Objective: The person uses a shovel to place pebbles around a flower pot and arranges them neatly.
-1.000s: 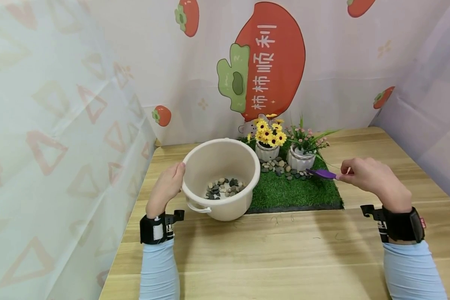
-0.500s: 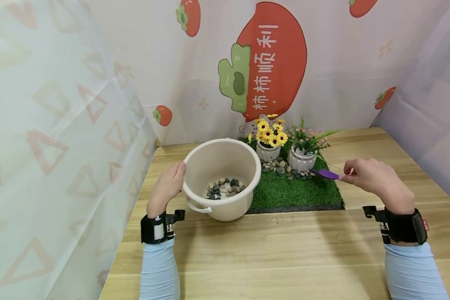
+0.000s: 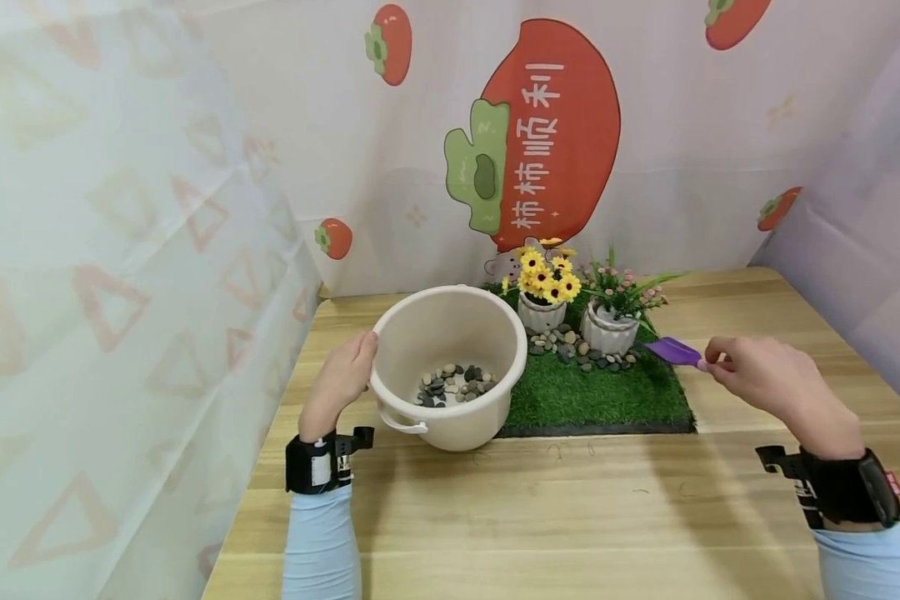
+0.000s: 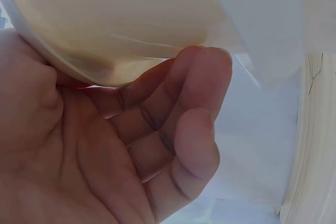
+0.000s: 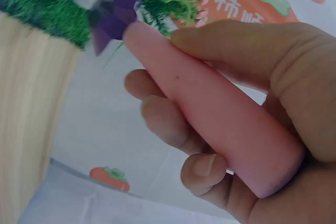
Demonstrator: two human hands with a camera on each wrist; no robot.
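Note:
At the left of the head view, my left hand [image 3: 341,379] grips the rim of a beige bucket [image 3: 468,425], thumb over the edge. Its curled fingers lie under the rim against the bucket wall [image 4: 142,14] in the left wrist view. Pebbles [image 3: 457,385] are spread over the bucket's floor. My right hand [image 3: 776,385] holds a small trowel with a purple blade [image 3: 673,351] by its pink handle [image 5: 210,114]. The blade is over the right edge of the artificial grass mat [image 3: 592,396], right of the pebbles [image 3: 570,346] around the pots. Whether it carries anything, I cannot tell.
A white pot [image 3: 542,315] of yellow flowers and another white pot [image 3: 609,332] of pink flowers stand at the mat's back. The wooden table [image 3: 540,517] extends in front and to the right. Patterned curtains [image 3: 390,192] surround its back and sides.
My right hand has drawn the trowel rightward, away from the pebbles beside the pink-flower pot. The left hand keeps its grip on the bucket. The head view has shifted slightly.

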